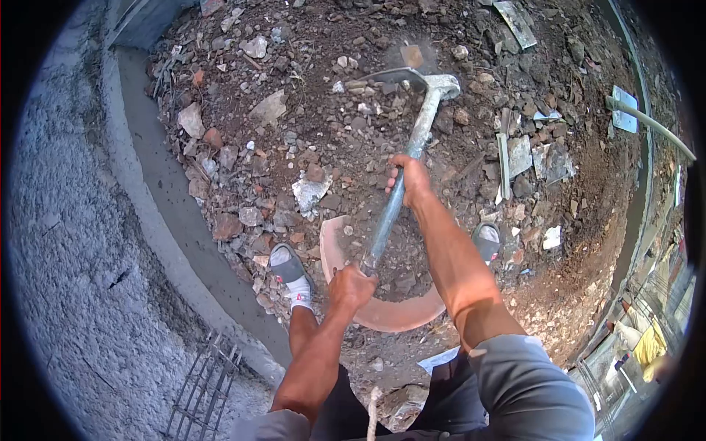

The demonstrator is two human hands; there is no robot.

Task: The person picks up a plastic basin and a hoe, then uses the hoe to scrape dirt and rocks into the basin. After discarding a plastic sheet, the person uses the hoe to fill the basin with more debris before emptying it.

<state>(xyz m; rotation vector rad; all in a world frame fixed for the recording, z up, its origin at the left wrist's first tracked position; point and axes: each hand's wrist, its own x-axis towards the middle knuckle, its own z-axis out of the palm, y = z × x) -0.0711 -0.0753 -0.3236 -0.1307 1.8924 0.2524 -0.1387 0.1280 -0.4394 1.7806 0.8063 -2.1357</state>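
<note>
Lit evenly by daylight, bright enough to separate most stones in the rubble [268, 110]. Warmest on the right forearm [460, 272] and over the bare soil [581, 264] at the right; cooler and bluish along the rough grey surface [73, 242] at the left. Close to washed out on the white fragment [310, 191], dark in the folds of the trousers [456, 393]. Slightly soft around the hoe head [441, 86], crisper near the middle. Bowed strongly toward the edges, bending the concrete ledge [140, 158] into an arc, and cut to black at the corners.
</note>
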